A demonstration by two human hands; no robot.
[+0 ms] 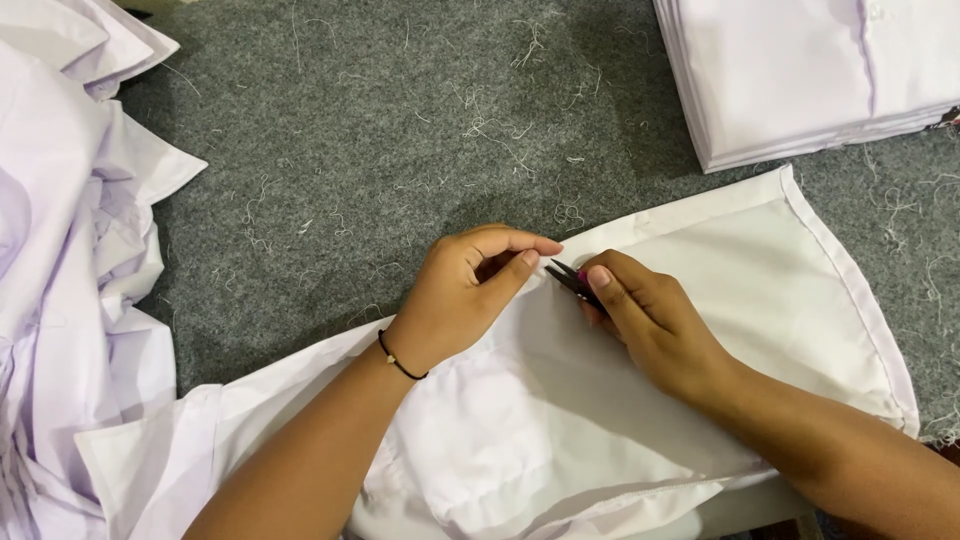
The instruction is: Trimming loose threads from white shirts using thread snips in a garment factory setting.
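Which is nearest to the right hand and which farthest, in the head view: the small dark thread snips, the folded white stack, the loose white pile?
1. Small dark thread snips, in the right hand.
2. Folded white stack, top right.
3. Loose white pile, far left.

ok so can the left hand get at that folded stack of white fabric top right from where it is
Probably not easily: the left hand pinches the white garment mid-table, and the right hand with its thread snips lies between it and the folded stack.

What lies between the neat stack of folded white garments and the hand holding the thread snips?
In the head view, grey felt tabletop strewn with loose threads, then the white garment's hemmed edge.
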